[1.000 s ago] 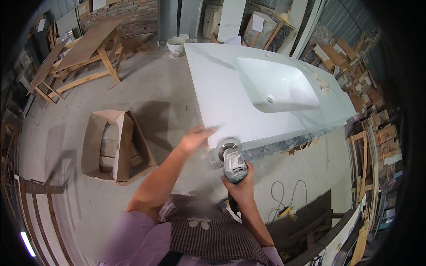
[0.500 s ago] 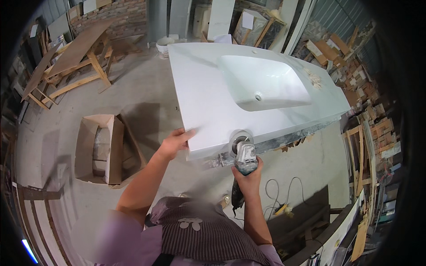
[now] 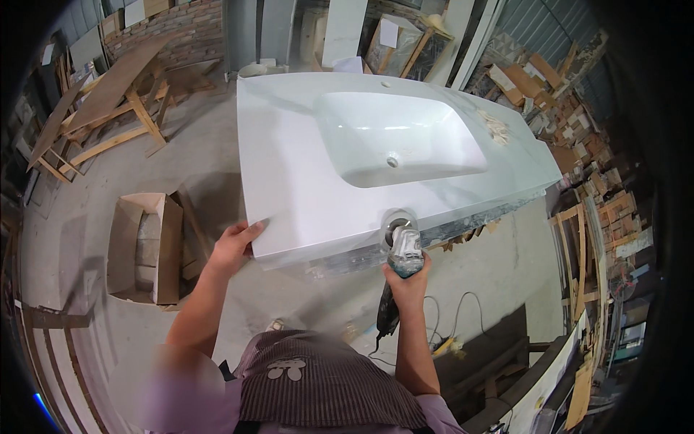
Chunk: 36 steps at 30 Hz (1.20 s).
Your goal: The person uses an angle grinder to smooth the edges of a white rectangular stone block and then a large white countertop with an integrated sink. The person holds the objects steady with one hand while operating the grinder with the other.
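A large white vanity top (image 3: 303, 173) with a moulded sink basin (image 3: 397, 137) lies flat in front of me. My left hand (image 3: 235, 246) rests with fingers spread on its near left corner. My right hand (image 3: 407, 278) grips a grey angle grinder (image 3: 403, 249), whose round disc (image 3: 396, 220) touches the near front edge of the top. The grinder's black cord (image 3: 426, 318) trails down to the floor.
An open cardboard box (image 3: 144, 246) sits on the concrete floor at my left. Wooden trestles and boards (image 3: 108, 101) stand at the far left. Stacked scraps and shelving (image 3: 600, 210) crowd the right side. Panels lean against the back wall (image 3: 347, 29).
My view has closed in on the vanity top. My left hand slid left to the slab's corner, and the grinder stayed at the front edge.
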Motion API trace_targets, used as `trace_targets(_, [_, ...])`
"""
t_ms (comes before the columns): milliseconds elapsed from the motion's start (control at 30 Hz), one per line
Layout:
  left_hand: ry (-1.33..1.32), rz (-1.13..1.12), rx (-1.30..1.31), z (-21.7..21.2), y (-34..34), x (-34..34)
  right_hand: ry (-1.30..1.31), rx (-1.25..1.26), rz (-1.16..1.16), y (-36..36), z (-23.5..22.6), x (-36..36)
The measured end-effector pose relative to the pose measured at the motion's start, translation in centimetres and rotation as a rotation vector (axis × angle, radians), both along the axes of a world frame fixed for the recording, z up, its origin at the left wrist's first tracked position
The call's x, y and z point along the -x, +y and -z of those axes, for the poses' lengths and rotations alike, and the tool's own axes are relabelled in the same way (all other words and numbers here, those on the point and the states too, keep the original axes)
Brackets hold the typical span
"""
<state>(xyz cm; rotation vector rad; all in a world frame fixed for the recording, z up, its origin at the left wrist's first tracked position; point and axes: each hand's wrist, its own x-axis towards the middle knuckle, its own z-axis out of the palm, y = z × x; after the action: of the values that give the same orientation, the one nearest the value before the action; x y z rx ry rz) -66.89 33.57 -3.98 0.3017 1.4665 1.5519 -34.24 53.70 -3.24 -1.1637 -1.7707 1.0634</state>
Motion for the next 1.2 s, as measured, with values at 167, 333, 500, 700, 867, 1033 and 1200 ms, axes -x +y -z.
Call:
trace_targets(167, [-0.001, -0.13, 0.012, -1.0, 0.0, -1.3, 0.082, -0.011, -0.001, 3.4, 0.7, -2.0])
trace_targets(333, [-0.012, -0.21, -0.015, -0.5, -0.1, -1.8, 0.103, -0.01, 0.015, 6.5, 0.6, -3.7])
trace_targets(500, [0.052, -0.306, 0.1, -1.2, 0.2, -2.9, 0.09, -0.004, 0.034, 9.9, 0.7, -5.7])
trace_targets(700, [0.132, -0.455, 0.141, 2.6, -0.6, -2.3, 0.105, 0.014, 0.062, 16.4, 1.5, -9.1])
trace_targets(867, [0.188, -0.554, 0.291, 0.4, 1.0, -3.5, 0.137, -0.018, 0.095, 23.7, 2.1, -12.9])
trace_targets(1033, [0.227, -0.545, 0.24, 0.1, 0.8, -3.6, 0.059, -0.123, 0.09, 23.0, 0.3, -13.0])
trace_targets(1200, [0.221, -0.518, 0.177, 0.5, 0.7, -3.6, -0.017, 0.081, -0.449, 10.6, -1.2, -8.2])
